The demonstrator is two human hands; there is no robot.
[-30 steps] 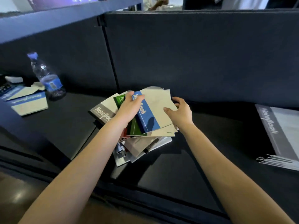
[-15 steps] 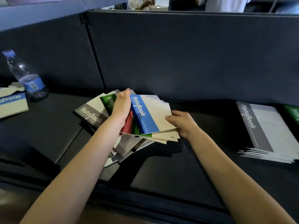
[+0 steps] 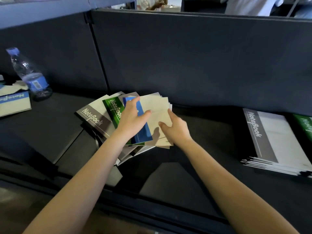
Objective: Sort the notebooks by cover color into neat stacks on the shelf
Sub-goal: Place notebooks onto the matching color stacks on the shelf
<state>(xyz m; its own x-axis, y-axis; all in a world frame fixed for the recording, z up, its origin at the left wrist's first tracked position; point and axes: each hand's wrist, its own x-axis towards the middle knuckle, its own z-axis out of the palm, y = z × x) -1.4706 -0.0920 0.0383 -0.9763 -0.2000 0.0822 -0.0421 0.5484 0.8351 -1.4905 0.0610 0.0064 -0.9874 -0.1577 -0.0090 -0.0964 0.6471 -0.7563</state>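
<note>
A fanned pile of notebooks lies on the dark shelf (image 3: 50, 132) at the centre. On top is a blue-spined notebook (image 3: 156, 105). My left hand (image 3: 132, 118) rests flat on its blue spine, fingers spread. My right hand (image 3: 175, 128) holds the same notebook at its right edge, thumb on the cover and fingers under it. A green-spined notebook (image 3: 112, 109) and a grey-spined notebook (image 3: 93, 116) stick out at the pile's left. More notebooks lie hidden beneath.
A stack of grey-spined notebooks (image 3: 276, 141) sits at the right, with a green notebook (image 3: 304, 127) behind it at the frame edge. A blue-spined notebook (image 3: 13, 103) and a water bottle (image 3: 28, 75) stand at the far left. A dark partition wall (image 3: 185, 56) backs the shelf.
My left hand has moved right onto the blue spine and now covers it. My right hand has closed in on the top notebook's right edge. The camera view has shifted slightly.
</note>
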